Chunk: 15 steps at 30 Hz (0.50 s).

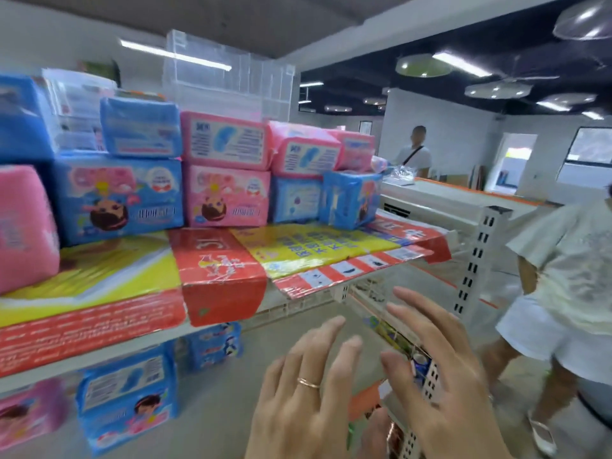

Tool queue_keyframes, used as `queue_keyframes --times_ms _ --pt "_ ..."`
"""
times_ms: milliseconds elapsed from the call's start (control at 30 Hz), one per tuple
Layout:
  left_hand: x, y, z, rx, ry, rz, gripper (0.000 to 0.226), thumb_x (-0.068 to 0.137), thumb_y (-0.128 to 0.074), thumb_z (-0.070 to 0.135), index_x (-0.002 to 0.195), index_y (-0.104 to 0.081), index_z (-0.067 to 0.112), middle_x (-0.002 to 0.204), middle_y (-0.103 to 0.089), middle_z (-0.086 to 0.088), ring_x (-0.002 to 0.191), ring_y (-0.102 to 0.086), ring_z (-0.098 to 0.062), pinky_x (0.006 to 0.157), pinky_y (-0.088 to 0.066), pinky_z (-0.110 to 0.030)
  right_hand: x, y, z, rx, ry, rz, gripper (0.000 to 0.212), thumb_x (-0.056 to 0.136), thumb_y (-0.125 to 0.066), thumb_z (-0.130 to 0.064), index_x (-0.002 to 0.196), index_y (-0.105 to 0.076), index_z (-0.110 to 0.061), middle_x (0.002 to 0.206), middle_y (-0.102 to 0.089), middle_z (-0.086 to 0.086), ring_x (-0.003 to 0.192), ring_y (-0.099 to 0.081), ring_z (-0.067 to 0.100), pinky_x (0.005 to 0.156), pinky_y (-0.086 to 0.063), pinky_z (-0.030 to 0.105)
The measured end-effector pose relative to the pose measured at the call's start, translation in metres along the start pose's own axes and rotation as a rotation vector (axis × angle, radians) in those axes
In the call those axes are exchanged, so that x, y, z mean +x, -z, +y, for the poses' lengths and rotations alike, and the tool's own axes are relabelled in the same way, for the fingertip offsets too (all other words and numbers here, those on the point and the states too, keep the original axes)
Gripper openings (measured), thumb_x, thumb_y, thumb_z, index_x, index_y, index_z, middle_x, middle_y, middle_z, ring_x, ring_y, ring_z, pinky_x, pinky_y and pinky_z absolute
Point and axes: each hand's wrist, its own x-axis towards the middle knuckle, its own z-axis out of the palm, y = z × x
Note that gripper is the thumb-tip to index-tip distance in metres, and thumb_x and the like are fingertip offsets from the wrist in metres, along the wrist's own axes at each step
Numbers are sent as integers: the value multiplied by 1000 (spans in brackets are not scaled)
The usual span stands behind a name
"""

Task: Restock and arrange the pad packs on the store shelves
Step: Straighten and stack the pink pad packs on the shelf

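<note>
Hands at lower centre, both empty. Left hand (pixel 311 389), ringed, fingers straight and slightly apart; right hand (pixel 440 369) beside it, fingers likewise spread, holding nothing. Both pointing up-frame toward the shelf (pixel 298 303), well short of its edge.

Packs up and left of the fingers, on flat red-and-yellow cartons (pixel 225 273) lining the shelf. Nearest in reach, by judgement: tilted blue pack (pixel 351 200) at right of the row, standing on end and skewed, long axis upright; right hand the closer. Left of it, pink packs (pixel 227 167) stacked two high, long axes across the frame; then blue packs (pixel 119 193); large pink pack (pixel 26 226) at far left.

Lower shelf, lower left: more blue packs (pixel 127 395), blurred.

Possible obstruction: shelf post (pixel 480 260) at right, and a passer-by (pixel 563 286) close beside it. Farther back, upper centre: clear bins (pixel 228 74), second person (pixel 415 154).
</note>
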Motion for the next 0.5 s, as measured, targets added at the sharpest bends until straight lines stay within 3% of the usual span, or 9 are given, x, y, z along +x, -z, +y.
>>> queue_keyframes --times_ms 167,367,500 --pt "40 9 16 66 -24 77 50 82 -58 50 126 -55 25 136 -62 1 118 -57 -15 93 -45 -31 30 17 12 48 42 46 39 89 -57 -35 123 -66 -19 137 -57 -5 131 -51 19 105 -34 14" --pt "88 5 19 169 22 36 47 90 -53 45 128 -58 18 142 -54 -2 128 -54 -24 100 -44 -43 75 29 39 40 123 24 46 90 -54 -37 131 -60 -17 141 -53 -7 136 -44 10 110 -29 13" --pt "111 2 12 300 102 -42 49 91 -49 47 129 -58 18 142 -52 -2 129 -51 -26 101 -42 -45 101 33 57 31 138 -9 49 90 -53 -44 135 -56 -24 142 -48 -16 135 -35 -5 108 -23 6"
